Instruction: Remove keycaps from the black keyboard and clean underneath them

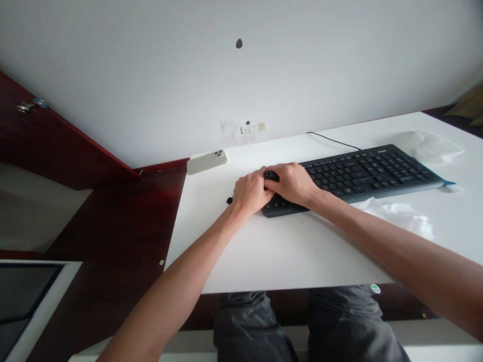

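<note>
My left hand [249,192] and my right hand [292,182] meet above the left end of a black keyboard [362,171]. Both have their fingers curled round a small black rounded object [270,175], whose kind I cannot make out. Only its top shows between the hands. A small black tip [229,200] pokes out at the left side of my left hand; whether it belongs to the same object is hidden. The keyboard lies at a slant on the white table [264,261], its left keys partly covered by my hands.
A phone [207,162] lies face down at the table's back left corner. Crumpled white wrapping [396,216] is in front of the keyboard, and a translucent bag [426,146] lies behind its right end. A black cable [334,141] runs behind. Wall sockets [253,128] sit beyond.
</note>
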`<action>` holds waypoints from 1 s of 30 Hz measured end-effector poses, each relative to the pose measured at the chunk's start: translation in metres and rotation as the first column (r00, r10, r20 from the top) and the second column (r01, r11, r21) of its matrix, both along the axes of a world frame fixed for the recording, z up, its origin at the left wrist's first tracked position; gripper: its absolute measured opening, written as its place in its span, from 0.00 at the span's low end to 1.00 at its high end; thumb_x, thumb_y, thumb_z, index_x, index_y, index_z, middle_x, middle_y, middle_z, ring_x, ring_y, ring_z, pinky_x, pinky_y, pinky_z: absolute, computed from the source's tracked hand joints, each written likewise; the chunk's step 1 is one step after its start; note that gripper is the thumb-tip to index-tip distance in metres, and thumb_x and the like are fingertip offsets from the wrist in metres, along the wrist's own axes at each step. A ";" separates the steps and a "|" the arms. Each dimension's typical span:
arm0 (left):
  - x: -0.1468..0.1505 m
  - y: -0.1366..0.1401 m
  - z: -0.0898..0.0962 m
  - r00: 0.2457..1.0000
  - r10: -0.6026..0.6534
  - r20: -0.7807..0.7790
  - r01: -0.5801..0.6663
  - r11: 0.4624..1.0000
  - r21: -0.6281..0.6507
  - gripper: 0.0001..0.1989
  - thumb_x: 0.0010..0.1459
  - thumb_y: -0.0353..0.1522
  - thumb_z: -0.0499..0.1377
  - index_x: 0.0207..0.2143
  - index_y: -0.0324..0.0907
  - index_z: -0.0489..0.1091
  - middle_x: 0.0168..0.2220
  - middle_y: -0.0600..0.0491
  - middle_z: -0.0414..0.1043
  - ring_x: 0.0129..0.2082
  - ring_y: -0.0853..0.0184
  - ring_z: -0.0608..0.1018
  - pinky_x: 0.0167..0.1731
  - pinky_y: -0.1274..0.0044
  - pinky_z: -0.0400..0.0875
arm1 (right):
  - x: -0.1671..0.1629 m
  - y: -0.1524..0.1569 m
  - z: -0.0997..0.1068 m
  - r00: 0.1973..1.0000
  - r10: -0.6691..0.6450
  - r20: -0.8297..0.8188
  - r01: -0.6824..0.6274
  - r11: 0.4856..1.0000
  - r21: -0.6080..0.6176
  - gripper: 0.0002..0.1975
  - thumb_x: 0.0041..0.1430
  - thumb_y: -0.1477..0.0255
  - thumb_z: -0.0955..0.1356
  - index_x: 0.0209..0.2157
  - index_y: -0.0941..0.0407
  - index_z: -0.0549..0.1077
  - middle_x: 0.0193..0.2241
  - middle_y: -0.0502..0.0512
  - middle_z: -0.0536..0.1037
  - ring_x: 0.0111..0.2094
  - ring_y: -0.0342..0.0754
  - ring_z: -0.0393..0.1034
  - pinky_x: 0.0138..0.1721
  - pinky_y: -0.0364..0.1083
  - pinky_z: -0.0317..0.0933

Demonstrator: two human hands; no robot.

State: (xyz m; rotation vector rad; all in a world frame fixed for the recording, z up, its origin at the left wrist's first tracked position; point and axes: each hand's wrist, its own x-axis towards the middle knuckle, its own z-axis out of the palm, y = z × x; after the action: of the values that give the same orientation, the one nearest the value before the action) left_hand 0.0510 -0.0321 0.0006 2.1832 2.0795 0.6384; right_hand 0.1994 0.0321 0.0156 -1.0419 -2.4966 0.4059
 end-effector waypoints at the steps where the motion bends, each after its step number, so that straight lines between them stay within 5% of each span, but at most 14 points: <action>1: 0.002 0.001 -0.004 1.000 0.019 0.015 -0.019 0.999 0.050 0.08 0.65 0.32 0.59 0.46 0.44 0.72 0.43 0.46 0.81 0.44 0.52 0.83 0.45 0.64 0.78 | 0.000 0.000 -0.001 1.000 -0.005 0.002 0.005 1.000 0.003 0.12 0.64 0.66 0.67 0.39 0.56 0.83 0.33 0.59 0.84 0.30 0.51 0.71 0.32 0.47 0.52; 6: 0.003 0.009 -0.025 0.994 -0.074 0.080 0.052 0.966 0.254 0.21 0.61 0.27 0.59 0.57 0.39 0.70 0.62 0.40 0.73 0.65 0.53 0.73 0.67 0.60 0.69 | 0.002 0.004 -0.003 0.999 0.034 0.037 -0.034 0.999 0.006 0.15 0.65 0.65 0.66 0.44 0.58 0.82 0.33 0.59 0.84 0.29 0.51 0.71 0.32 0.47 0.53; 14: 0.002 0.010 -0.026 0.980 -0.173 -0.096 0.176 0.984 0.028 0.25 0.73 0.29 0.48 0.69 0.36 0.65 0.71 0.42 0.67 0.77 0.62 0.60 0.78 0.63 0.48 | 0.001 0.002 0.003 0.993 -0.033 0.111 0.033 0.999 -0.005 0.16 0.67 0.63 0.65 0.41 0.57 0.82 0.30 0.59 0.83 0.28 0.51 0.70 0.32 0.47 0.52; 25: 0.004 0.008 -0.025 0.976 -0.189 -0.111 0.189 0.982 -0.011 0.24 0.74 0.28 0.45 0.68 0.38 0.66 0.72 0.43 0.65 0.76 0.60 0.61 0.77 0.63 0.48 | 0.001 -0.003 0.001 0.999 -0.003 0.039 0.001 0.999 0.047 0.15 0.64 0.63 0.64 0.40 0.56 0.80 0.26 0.57 0.78 0.26 0.49 0.64 0.31 0.47 0.50; 30: 0.009 0.004 -0.017 0.998 -0.058 -0.006 0.057 0.995 -0.085 0.20 0.73 0.31 0.50 0.64 0.38 0.68 0.66 0.38 0.72 0.70 0.51 0.69 0.68 0.61 0.66 | -0.014 -0.026 0.023 0.991 -0.004 -0.136 0.021 0.992 0.125 0.08 0.59 0.68 0.64 0.30 0.54 0.72 0.23 0.53 0.73 0.24 0.46 0.56 0.30 0.47 0.48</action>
State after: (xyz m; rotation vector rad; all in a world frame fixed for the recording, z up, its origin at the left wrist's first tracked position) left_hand 0.0605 -0.0283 -0.0164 2.1942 2.0009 0.5261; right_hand 0.1852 0.0064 0.0387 -0.9480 -2.3609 0.3001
